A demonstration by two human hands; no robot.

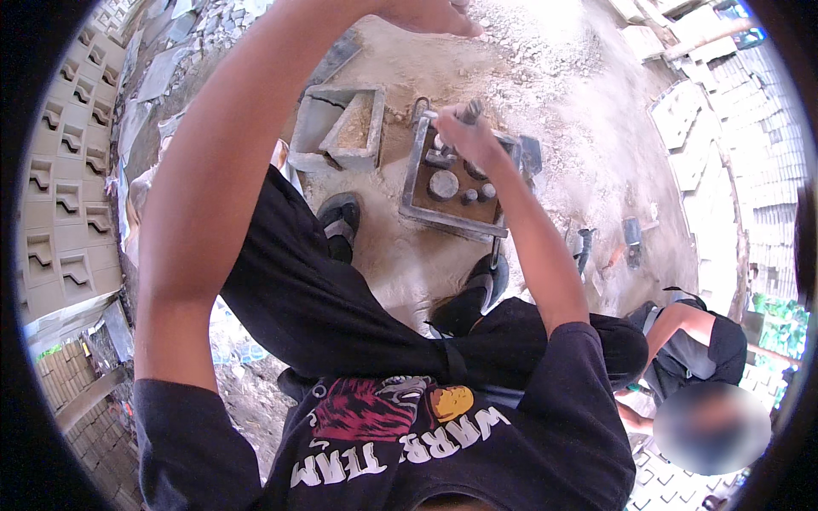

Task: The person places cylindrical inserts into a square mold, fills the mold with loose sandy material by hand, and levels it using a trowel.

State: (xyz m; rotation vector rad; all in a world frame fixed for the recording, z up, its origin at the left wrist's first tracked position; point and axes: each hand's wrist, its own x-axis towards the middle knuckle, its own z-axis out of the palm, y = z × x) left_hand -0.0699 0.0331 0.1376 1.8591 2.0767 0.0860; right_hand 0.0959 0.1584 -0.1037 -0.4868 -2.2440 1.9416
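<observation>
My right hand (469, 136) is closed around a short, dark cylindrical rod (474, 108), whose end sticks out past the fingers. The hand is above the far part of a square grey frame (452, 223) with loop handles, filled with brown sand-like material (432, 207). Set in the fill are a pale round disc (444, 184) and several smaller round pieces, such as a small grey knob (469, 196). My forearm and hand cover part of the frame. My left hand (430, 15) is raised at the upper edge, partly cut off, with its visible fingers stretched out.
A grey rectangular box (313, 128) with a loose slab inside stands left of the frame. Pale powder (545, 68) covers the ground beyond. Dark tools (631, 232) lie at the right. Another person (694, 349) crouches at the lower right. Stacked patterned blocks (68, 170) line the left.
</observation>
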